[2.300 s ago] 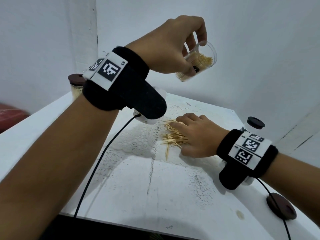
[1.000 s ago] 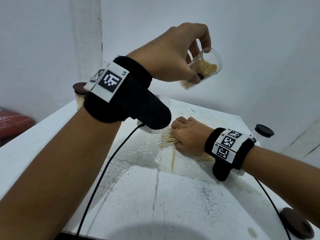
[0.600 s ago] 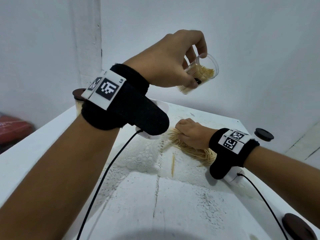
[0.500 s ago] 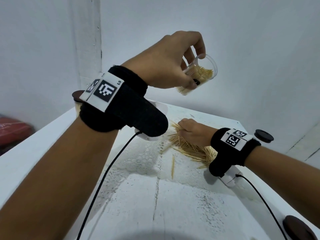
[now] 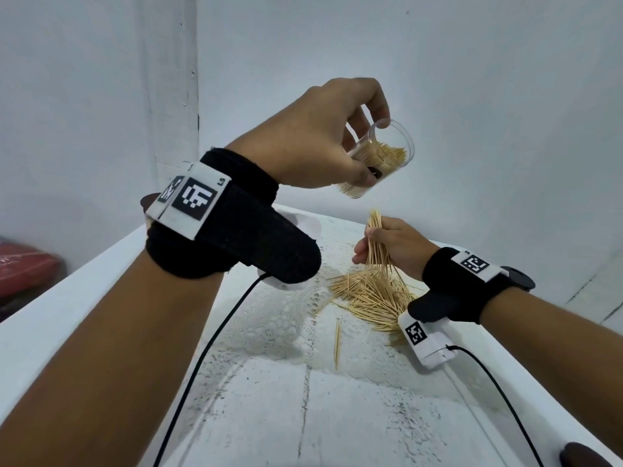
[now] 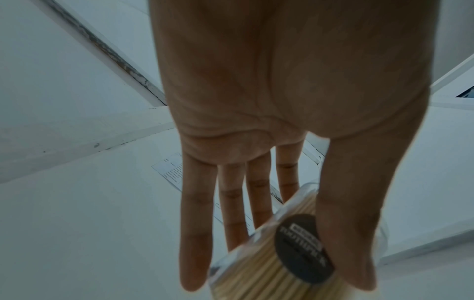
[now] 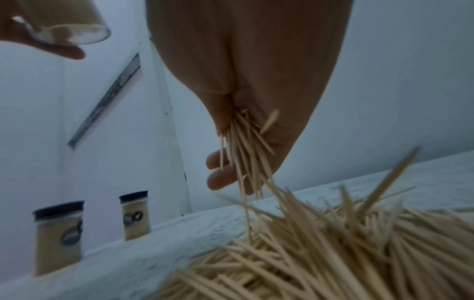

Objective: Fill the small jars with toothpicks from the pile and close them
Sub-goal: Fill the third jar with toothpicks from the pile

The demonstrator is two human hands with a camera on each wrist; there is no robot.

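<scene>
My left hand (image 5: pixel 323 143) holds a small clear jar (image 5: pixel 381 163) up in the air, tilted with its open mouth to the right; it is partly full of toothpicks. The left wrist view shows thumb and fingers around that jar (image 6: pixel 269 259), with a dark round label on it. Below, my right hand (image 5: pixel 391 244) grips a bunch of toothpicks (image 5: pixel 376 237) standing upright, just above the pile of toothpicks (image 5: pixel 371 298) on the white table (image 5: pixel 303 416). In the right wrist view the bunch (image 7: pixel 243 146) hangs from my fist over the pile (image 7: pixel 333 253).
Two filled jars with dark lids (image 7: pixel 57 235) (image 7: pixel 134 215) stand at the table's far left. A dark lid (image 5: pixel 521 278) sits behind my right wrist, another (image 5: pixel 573 458) near the front right corner. One stray toothpick (image 5: pixel 336 338) lies on the lace mat. Walls close in behind.
My right hand gathered toothpicks from the pile, closed on a bunch and lifted it upright off the table. The left hand kept the jar aloft, lowering it slightly.
</scene>
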